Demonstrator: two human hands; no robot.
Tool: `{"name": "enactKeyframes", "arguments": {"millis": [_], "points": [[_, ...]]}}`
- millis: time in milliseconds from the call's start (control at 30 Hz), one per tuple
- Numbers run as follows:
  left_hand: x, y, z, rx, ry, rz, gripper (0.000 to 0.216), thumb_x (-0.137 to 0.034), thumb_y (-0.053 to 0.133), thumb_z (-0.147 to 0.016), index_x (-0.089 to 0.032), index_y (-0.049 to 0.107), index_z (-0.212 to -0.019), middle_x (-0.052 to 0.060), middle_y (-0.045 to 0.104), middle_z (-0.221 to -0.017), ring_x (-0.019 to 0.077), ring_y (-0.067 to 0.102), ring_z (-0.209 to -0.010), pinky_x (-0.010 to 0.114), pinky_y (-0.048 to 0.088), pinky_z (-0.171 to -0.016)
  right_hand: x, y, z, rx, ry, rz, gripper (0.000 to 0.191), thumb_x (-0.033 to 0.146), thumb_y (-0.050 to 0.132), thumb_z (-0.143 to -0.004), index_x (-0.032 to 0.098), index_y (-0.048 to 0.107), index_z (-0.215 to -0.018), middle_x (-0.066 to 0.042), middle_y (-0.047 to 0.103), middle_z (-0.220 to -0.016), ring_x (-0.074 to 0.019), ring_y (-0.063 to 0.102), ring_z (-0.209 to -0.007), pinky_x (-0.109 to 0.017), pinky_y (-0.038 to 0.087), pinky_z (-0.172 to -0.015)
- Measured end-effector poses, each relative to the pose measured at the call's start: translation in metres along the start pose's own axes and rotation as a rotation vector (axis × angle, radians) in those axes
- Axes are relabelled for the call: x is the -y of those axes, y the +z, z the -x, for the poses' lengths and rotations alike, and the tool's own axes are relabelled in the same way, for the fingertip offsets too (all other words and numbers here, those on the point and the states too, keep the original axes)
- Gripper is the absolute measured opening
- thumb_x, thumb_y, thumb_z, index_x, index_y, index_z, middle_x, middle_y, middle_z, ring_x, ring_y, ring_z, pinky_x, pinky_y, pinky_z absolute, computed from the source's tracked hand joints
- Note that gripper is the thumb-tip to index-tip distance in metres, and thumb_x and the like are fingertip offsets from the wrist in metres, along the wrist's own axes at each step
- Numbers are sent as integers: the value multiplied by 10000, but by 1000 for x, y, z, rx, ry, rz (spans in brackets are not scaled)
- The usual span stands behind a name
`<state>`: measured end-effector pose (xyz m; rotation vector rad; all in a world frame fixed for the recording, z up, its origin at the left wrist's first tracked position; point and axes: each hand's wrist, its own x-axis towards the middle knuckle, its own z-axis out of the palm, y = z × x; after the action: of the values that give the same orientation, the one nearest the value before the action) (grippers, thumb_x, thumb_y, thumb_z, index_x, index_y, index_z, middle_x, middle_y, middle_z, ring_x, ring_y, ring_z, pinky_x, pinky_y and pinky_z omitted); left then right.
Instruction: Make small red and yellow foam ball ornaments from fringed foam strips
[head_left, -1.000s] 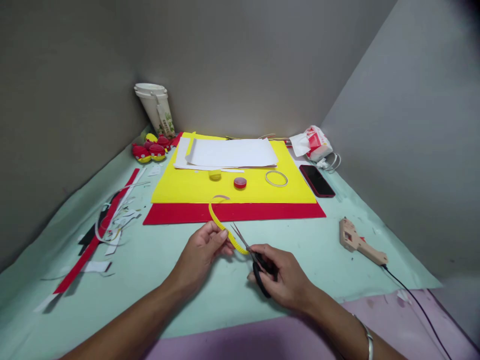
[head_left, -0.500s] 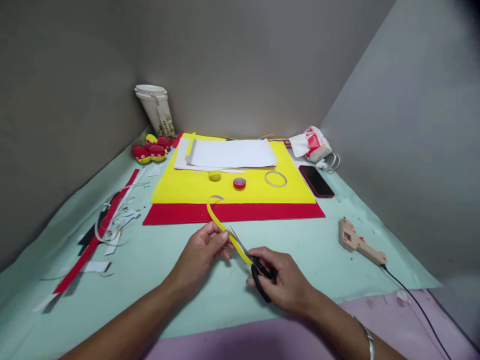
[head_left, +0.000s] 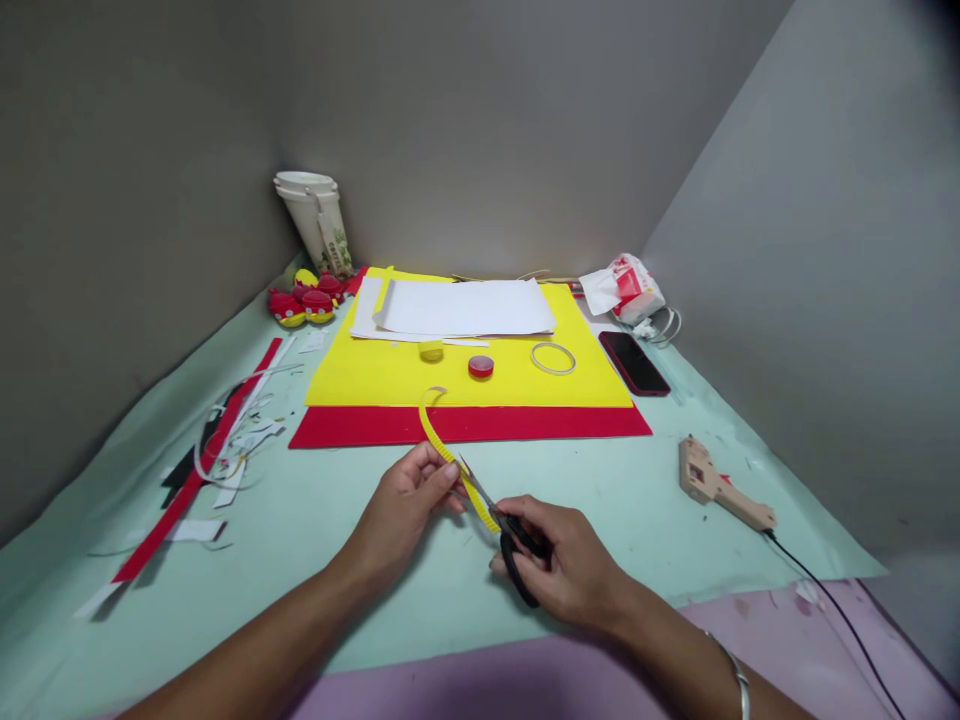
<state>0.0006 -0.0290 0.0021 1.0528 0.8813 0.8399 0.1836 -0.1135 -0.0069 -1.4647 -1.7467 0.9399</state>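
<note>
Between the thumb and fingers of my left hand [head_left: 412, 500] is a narrow yellow strip [head_left: 435, 437] with fine cuts along it. Its far end curls over the red and yellow sheets. My right hand [head_left: 566, 555] grips black-handled scissors [head_left: 517, 560], fingers in the loops. The scissor blades point up and left, lying along the strip's near part close to my left fingertips. Whether the blades are parted there is hard to make out.
A yellow sheet [head_left: 360, 375] lies on a red one [head_left: 330, 428], bearing white paper [head_left: 465, 305], a red roll [head_left: 481, 367], a yellow roll [head_left: 431, 351] and a ring [head_left: 553, 346]. At right are a phone [head_left: 634, 362] and a glue gun [head_left: 724, 485]; at left, a red strip [head_left: 176, 510] among scraps.
The view has shifted slightly. Both hands keep nearly the same place, and the scissors and yellow strip have moved only a little against each other.
</note>
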Motion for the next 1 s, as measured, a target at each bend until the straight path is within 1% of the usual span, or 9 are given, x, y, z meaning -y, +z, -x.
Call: {"name": "enactKeyframes", "arguments": {"millis": [133, 233, 367, 600, 733, 1000], "points": [[1, 0, -1, -1, 9, -3, 135, -291, 651, -832, -169, 599, -809, -10, 613, -747, 108, 557, -617, 239, 469, -639, -2, 1, 1, -22, -64, 48, 368, 214, 656, -763, 200, 633, -1129, 18, 634, -736, -94, 511, -562, -198, 408, -550], [2, 0, 0, -11, 17, -8, 137, -297, 644, -840, -171, 595, -815, -13, 608, -730, 111, 552, -622, 241, 467, -645, -3, 3, 1, -43, -96, 73, 381, 204, 645, -763, 200, 629, -1144, 10, 654, -760, -97, 528, -569, -202, 424, -567], [3, 1, 0, -18, 26, -6, 139, -302, 649, -837, -174, 597, -822, -17, 603, -719, 115, 549, -628, 245, 466, -654, -4, 4, 2, -43, -96, 64, 415, 175, 622, -753, 200, 617, -1167, 1, 681, -788, -100, 540, -569, -201, 434, -569], [3, 1, 1, -28, 15, 3, 148, -314, 665, -824, -177, 608, -819, -13, 615, -735, 122, 558, -637, 253, 469, -667, 0, 4, 2, -35, -108, 72, 364, 185, 582, -788, 212, 617, -1149, -1, 684, -767, -109, 541, -565, -209, 431, -569], [1, 2, 1, -43, 10, 2, 151, -315, 667, -821, -178, 610, -793, -11, 621, -715, 123, 557, -627, 249, 463, -652, 2, 4, 4, -39, -110, 79, 375, 191, 573, -793, 206, 607, -1166, -14, 705, -799, -118, 565, -592, -222, 452, -605], [2, 1, 0, -32, 0, 9, 149, -312, 664, -827, -179, 603, -801, -11, 618, -732, 121, 558, -636, 251, 470, -663, 1, 4, 2, -31, -107, 94, 362, 183, 574, -794, 213, 608, -1154, -6, 698, -780, -116, 563, -582, -217, 439, -594]]}}
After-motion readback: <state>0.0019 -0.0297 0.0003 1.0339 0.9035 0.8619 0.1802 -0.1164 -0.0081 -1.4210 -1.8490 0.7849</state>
